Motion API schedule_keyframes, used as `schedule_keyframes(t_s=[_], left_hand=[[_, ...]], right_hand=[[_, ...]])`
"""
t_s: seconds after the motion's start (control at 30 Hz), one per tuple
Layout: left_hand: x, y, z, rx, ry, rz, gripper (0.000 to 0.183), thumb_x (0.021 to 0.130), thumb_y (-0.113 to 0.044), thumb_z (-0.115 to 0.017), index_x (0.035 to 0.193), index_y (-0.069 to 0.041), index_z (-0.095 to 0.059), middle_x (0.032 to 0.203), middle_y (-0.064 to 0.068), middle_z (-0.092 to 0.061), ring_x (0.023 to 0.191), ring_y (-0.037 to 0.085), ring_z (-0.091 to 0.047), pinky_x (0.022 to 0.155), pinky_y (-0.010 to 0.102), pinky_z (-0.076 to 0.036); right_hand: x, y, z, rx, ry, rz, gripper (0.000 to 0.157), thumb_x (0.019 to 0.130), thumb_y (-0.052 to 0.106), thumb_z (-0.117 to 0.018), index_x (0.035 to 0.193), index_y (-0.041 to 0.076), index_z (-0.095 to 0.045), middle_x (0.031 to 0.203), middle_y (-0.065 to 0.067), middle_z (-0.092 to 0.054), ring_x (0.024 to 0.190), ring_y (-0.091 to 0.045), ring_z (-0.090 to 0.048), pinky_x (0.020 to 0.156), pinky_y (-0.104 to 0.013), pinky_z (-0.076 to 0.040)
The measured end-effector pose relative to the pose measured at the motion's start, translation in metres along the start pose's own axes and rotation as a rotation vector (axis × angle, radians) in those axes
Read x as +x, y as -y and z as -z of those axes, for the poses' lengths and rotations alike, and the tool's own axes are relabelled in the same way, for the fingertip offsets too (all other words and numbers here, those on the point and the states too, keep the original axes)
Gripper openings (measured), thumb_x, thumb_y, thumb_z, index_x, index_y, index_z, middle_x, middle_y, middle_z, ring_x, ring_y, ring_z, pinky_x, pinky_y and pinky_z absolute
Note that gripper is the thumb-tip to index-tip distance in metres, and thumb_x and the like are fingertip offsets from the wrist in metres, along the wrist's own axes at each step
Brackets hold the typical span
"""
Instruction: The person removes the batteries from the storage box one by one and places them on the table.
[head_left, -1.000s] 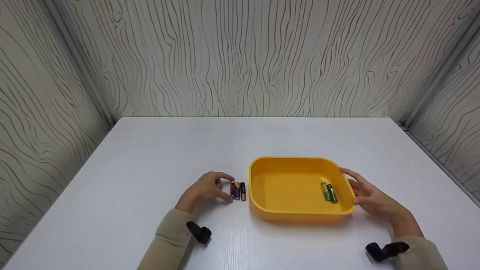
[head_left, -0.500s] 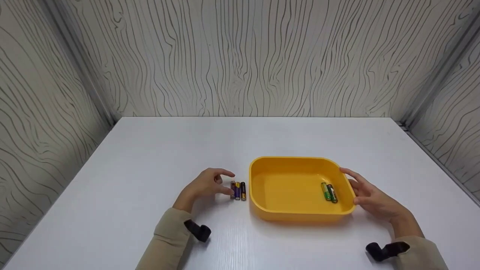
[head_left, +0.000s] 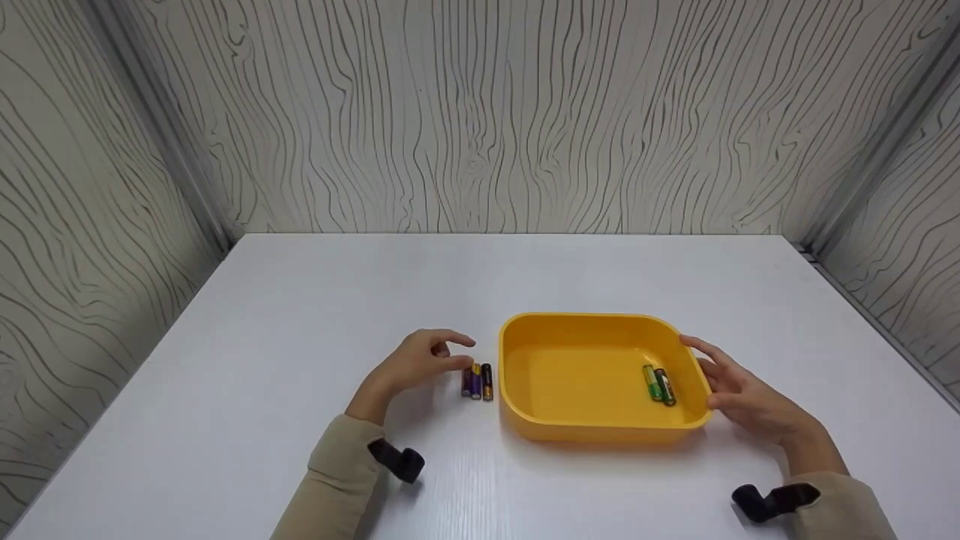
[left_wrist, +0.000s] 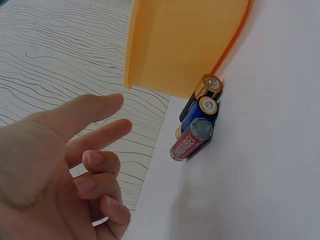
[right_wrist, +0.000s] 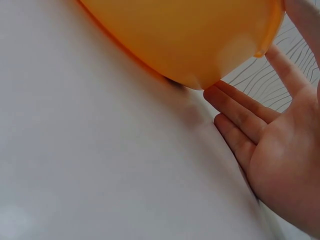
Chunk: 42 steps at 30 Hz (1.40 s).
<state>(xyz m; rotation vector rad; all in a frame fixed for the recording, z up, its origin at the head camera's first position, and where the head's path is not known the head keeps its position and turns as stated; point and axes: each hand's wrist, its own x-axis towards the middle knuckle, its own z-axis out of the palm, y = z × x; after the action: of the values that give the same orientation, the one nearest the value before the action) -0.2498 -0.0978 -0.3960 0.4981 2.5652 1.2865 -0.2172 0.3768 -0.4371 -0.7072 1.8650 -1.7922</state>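
Three batteries lie side by side on the table left of the yellow bin (head_left: pixel 592 433). In the left wrist view they are a red battery (left_wrist: pixel 190 142), a blue battery (left_wrist: pixel 192 117) and a black-and-gold battery (left_wrist: pixel 202 92). My left hand (head_left: pixel 417 363) hovers just above and left of them, thumb and index finger spread apart, the other fingers bent, holding nothing. My right hand (head_left: pixel 757 401) rests against the bin's right outer side, its fingers mostly straight and its thumb near the rim. Inside the bin, toward the right, lie a light green battery (head_left: pixel 652 384) and a dark green battery (head_left: pixel 665 387).
The white table (head_left: pixel 360 292) runs back to a wall (head_left: pixel 480 120) patterned with wood-grain lines. Side panels with grey metal corner posts (head_left: pixel 154 120) flank it.
My left hand has risen and shifted slightly away from me, its fingertips leaving the ends of the leftmost battery. The right hand, the bin and the batteries stay in place.
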Motion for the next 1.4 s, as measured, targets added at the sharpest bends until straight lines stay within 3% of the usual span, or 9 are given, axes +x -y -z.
schedule_keyframes(t_s=[0.67,1.03,1.4], left_hand=[[-0.003,-0.027,-0.01,-0.01,-0.002,-0.05,0.029,0.092,-0.024,-0.065,0.118,-0.013,-0.068,0.072,-0.002,-0.045,0.067,0.013,-0.042,0.06,0.02,-0.036],[0.006,-0.047,-0.023,-0.032,0.019,-0.099,0.031,0.092,-0.023,-0.064,0.12,-0.009,-0.067,0.07,-0.002,-0.042,0.063,0.012,-0.039,0.056,0.02,-0.033],[0.014,-0.068,-0.037,-0.003,0.05,-0.172,0.028,0.092,-0.022,-0.065,0.116,-0.009,-0.069,0.068,-0.003,-0.041,0.062,0.01,-0.038,0.056,0.018,-0.03]], right_hand=[[0.001,-0.002,-0.002,-0.04,-0.016,-0.017,0.077,0.097,0.014,-0.055,0.155,0.024,-0.005,0.146,0.019,-0.042,0.129,0.001,-0.049,0.104,-0.013,-0.04],[0.001,0.002,-0.003,-0.005,-0.035,-0.046,0.074,0.097,0.013,-0.056,0.153,0.029,-0.011,0.145,0.019,-0.044,0.123,-0.002,-0.055,0.104,-0.013,-0.04],[-0.001,0.0,0.002,0.014,0.01,0.004,0.074,0.098,0.012,-0.054,0.154,0.026,-0.008,0.148,0.016,-0.042,0.128,-0.003,-0.052,0.106,-0.014,-0.039]])
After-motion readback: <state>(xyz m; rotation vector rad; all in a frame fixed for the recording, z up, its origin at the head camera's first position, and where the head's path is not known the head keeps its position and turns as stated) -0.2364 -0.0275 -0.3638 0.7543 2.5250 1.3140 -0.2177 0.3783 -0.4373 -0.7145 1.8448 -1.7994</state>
